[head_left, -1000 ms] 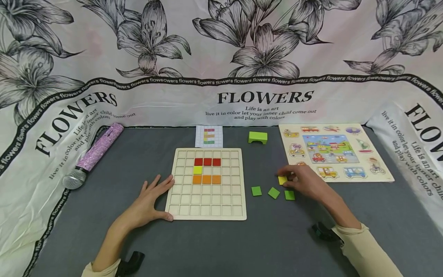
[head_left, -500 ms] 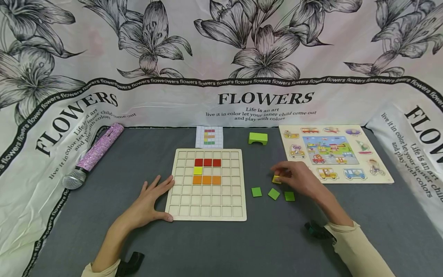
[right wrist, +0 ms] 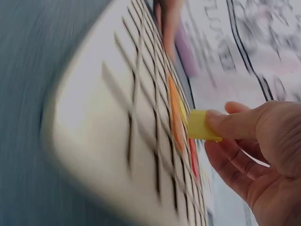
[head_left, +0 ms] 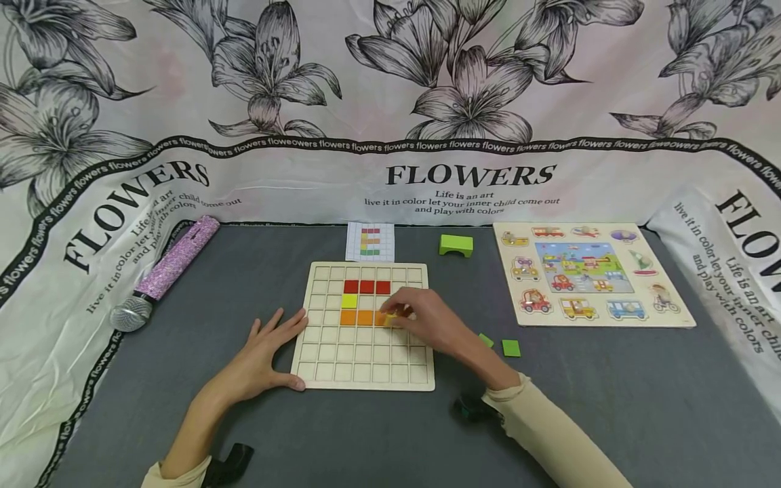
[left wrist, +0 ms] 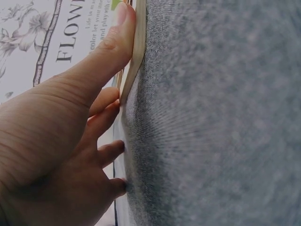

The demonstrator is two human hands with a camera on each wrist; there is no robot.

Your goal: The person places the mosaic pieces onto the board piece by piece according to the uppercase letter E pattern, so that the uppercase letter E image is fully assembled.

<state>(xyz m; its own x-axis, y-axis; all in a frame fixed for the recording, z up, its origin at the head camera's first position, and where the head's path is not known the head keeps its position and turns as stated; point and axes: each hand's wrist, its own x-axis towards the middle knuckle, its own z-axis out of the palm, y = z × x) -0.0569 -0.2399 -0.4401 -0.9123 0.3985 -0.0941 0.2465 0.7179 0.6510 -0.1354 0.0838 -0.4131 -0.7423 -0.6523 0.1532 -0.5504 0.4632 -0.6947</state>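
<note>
The grid board (head_left: 363, 354) lies below the right hand (head_left: 432, 320); left of that grip, the left hand (head_left: 259, 356), fingers spread, touches the board's edge. The right pinches a yellow tile (right wrist: 198, 126), orange tiles (head_left: 364, 317) just below, red tiles (head_left: 366, 287) beyond.

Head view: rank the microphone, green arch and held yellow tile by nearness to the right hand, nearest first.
From the right hand:
1. Yellow tile: pinched in its fingers, at the grid board.
2. Green arch: on the table just beyond the board's far right corner.
3. Microphone: across the board, on the far left.
</note>
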